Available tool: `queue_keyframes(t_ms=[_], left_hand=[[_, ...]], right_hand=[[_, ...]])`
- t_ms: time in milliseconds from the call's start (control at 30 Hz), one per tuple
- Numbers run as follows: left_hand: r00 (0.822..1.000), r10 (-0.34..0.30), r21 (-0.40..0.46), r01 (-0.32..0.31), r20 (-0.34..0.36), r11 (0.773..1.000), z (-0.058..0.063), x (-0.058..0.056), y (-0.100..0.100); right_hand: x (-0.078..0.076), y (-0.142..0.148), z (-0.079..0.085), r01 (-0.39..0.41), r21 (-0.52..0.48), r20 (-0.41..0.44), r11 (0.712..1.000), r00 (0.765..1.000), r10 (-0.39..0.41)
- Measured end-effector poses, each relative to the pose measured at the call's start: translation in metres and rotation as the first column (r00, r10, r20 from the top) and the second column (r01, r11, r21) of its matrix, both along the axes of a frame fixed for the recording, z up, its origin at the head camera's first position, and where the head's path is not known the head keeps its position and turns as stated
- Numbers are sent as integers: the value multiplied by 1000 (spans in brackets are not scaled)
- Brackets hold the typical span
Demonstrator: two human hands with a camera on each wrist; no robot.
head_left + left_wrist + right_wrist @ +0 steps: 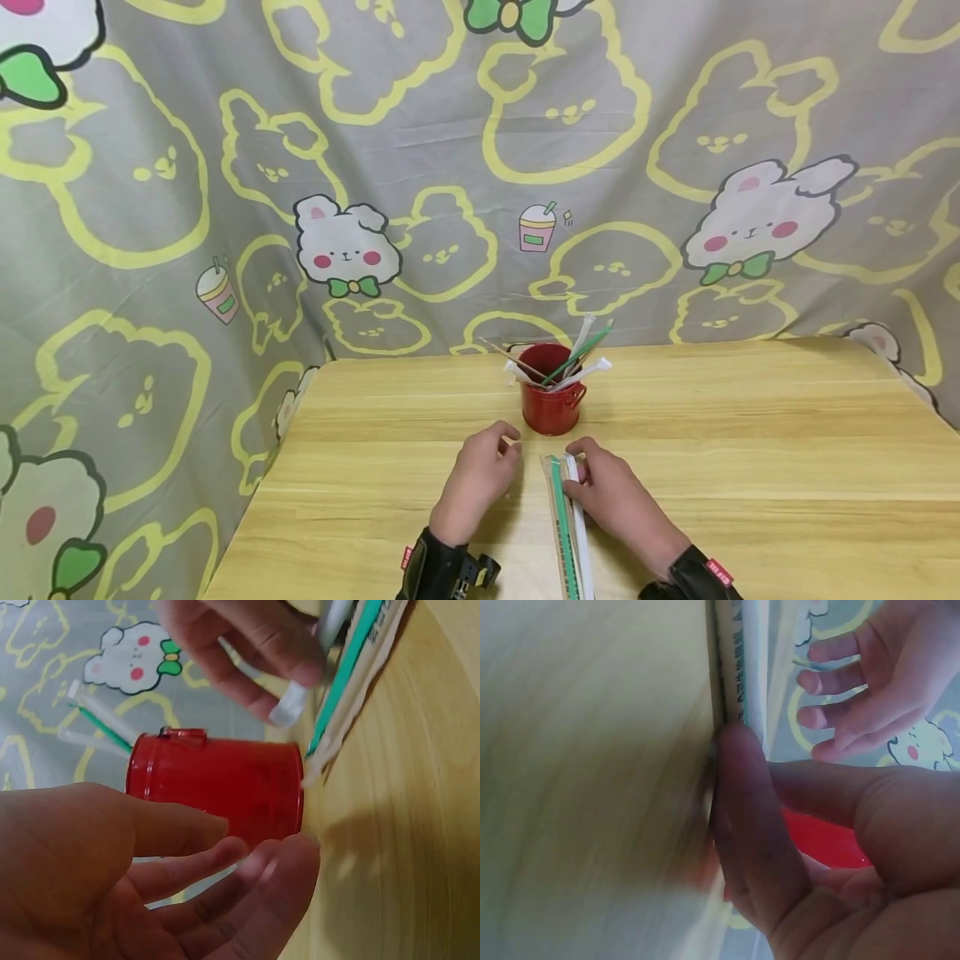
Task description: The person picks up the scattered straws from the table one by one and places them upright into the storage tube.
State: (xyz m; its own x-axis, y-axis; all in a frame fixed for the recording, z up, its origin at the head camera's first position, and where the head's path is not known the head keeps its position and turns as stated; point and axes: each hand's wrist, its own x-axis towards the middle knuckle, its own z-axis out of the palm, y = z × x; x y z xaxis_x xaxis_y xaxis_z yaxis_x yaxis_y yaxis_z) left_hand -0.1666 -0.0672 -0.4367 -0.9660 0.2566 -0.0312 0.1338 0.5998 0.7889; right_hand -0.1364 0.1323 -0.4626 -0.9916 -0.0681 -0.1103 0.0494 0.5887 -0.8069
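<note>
— Right-hand grip (622,500): condition?
— Pinching; thumb and fingertips on one white straw (582,542), near its far end.
— Alongside?
— One slim green-and-tan packet (565,533), lettered, left of the straw. Whether either is raised off the worktop (375,500), cannot tell.
— Left-hand grip (480,475)?
— Relaxed, fingers loosely bent, near the bucket (550,412).
— Bucket particulars?
— Red, upright, beyond both grips; contents: one green straw (596,337), white-wrapped straws (588,375), thin brown stick (517,357).
— Backing?
— Grey cloth (442,150), rabbit print.
</note>
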Motion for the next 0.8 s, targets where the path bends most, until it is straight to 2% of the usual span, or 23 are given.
queue_keyframes(t_ms=[233, 400, 533, 667, 733, 800], left_hand=[[997, -24, -91, 30, 67, 995, -2, 3, 5], [998, -29, -112, 36, 63, 993, -3, 4, 7], [996, -25, -107, 34, 82, 994, -3, 6, 8], [995, -28, -79, 36, 94, 996, -3, 9, 10], [996, -32, -76, 39, 83, 996, -3, 11, 11], [996, -38, -78, 45, 77, 996, -5, 11, 11]], right_hand=[[-1, 3, 15, 35, -85, 10, 996, 999, -34], [0, 14, 33, 50, -226, -18, 973, 998, -55], [2, 25, 51, 45, -286, -61, 957, 996, -65], [6, 33, 67, 36, -336, -157, 941, 983, -94], [9, 34, 72, 33, -362, -233, 932, 965, -124], [11, 35, 77, 21, -395, -322, 918, 933, -160]])
